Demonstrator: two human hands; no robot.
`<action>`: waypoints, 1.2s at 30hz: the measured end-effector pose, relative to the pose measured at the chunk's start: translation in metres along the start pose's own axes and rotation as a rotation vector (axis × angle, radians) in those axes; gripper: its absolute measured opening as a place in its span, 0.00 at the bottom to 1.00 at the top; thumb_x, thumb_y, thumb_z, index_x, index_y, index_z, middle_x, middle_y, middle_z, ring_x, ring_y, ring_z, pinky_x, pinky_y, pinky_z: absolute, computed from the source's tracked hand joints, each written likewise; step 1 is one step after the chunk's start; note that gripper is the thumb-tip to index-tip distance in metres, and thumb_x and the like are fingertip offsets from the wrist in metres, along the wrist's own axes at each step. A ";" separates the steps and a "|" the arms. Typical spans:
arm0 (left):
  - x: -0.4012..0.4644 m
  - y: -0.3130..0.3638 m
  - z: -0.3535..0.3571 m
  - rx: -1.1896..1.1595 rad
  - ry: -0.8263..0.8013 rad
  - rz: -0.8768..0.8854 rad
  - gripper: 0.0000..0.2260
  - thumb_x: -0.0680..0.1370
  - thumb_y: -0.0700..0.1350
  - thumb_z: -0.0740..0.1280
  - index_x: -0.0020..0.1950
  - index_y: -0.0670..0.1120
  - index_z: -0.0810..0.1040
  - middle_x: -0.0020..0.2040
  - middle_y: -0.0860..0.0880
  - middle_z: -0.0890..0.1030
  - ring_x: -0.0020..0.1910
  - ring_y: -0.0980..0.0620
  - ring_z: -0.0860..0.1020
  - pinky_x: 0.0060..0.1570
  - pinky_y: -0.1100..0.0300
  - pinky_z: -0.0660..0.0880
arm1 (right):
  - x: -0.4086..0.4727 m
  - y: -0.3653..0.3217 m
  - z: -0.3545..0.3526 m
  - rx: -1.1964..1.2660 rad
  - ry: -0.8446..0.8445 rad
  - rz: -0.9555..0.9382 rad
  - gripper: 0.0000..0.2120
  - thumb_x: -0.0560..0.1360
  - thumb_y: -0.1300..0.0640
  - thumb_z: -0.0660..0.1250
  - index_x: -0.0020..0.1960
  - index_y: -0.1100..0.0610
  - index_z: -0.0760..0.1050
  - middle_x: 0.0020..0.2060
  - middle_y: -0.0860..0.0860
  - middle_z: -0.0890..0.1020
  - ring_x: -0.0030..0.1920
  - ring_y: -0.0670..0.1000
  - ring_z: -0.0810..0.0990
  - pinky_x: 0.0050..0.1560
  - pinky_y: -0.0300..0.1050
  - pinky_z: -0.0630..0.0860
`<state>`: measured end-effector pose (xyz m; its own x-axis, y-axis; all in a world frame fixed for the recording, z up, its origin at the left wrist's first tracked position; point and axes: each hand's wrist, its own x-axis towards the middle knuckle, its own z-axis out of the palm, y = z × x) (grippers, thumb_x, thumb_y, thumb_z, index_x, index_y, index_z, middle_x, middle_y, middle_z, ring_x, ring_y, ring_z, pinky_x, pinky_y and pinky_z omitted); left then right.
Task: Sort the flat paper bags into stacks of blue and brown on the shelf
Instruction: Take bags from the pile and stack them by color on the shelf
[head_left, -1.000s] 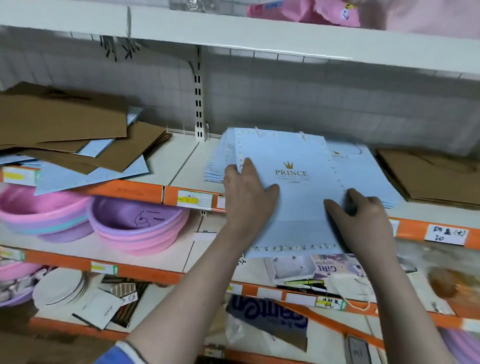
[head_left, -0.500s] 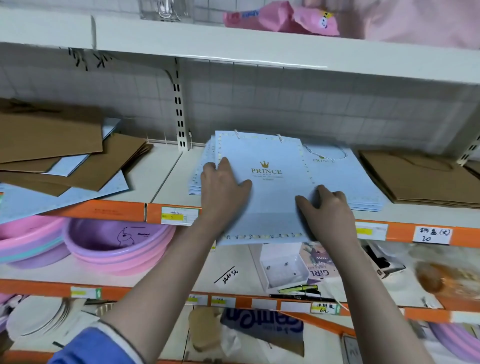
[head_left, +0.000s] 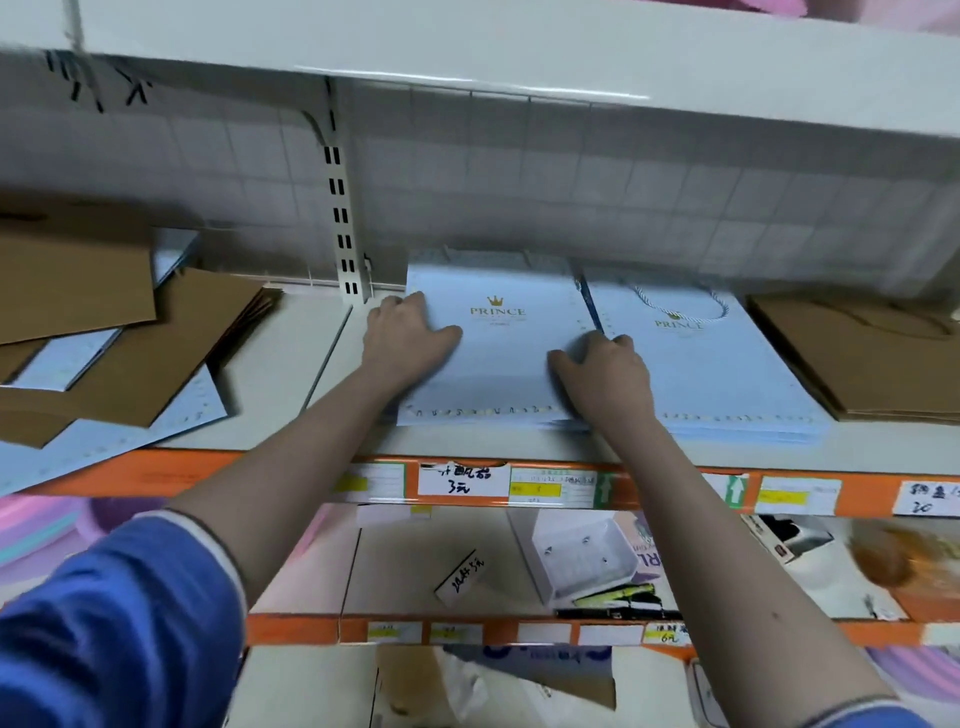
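Pressing flat on the top blue bag, the left hand lies with straight fingers along its left edge; the right hand rests on its right edge, fingers loosely bent, gripping nothing. That bag tops a blue stack on the shelf, with a brown stack just beside it to the right. Farther left lies a mixed pile of brown and blue bags
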<state>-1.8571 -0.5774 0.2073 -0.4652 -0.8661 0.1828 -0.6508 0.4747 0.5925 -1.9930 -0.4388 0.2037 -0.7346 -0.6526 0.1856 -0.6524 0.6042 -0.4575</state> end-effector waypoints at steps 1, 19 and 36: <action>0.006 -0.003 0.001 0.006 -0.006 0.004 0.14 0.74 0.52 0.65 0.45 0.43 0.66 0.54 0.38 0.72 0.57 0.39 0.69 0.48 0.53 0.66 | 0.004 -0.002 0.002 -0.015 -0.001 -0.002 0.22 0.79 0.48 0.58 0.63 0.64 0.69 0.59 0.62 0.71 0.58 0.62 0.72 0.56 0.50 0.69; 0.028 -0.005 0.022 -0.114 -0.089 -0.006 0.22 0.73 0.53 0.64 0.60 0.40 0.68 0.61 0.41 0.70 0.63 0.40 0.67 0.57 0.51 0.67 | 0.018 0.003 0.016 0.011 0.015 0.032 0.19 0.79 0.50 0.59 0.60 0.65 0.70 0.56 0.62 0.74 0.57 0.61 0.72 0.54 0.49 0.68; 0.026 -0.011 0.003 -0.188 -0.143 -0.069 0.27 0.78 0.49 0.62 0.73 0.42 0.59 0.72 0.41 0.64 0.68 0.44 0.66 0.61 0.57 0.64 | 0.019 -0.004 0.016 0.338 -0.106 0.015 0.17 0.75 0.53 0.64 0.33 0.55 0.59 0.29 0.50 0.65 0.30 0.49 0.64 0.30 0.43 0.59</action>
<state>-1.8640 -0.6042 0.2029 -0.5123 -0.8582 0.0315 -0.5671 0.3656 0.7381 -2.0014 -0.4611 0.1949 -0.7085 -0.6995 0.0940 -0.5306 0.4400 -0.7245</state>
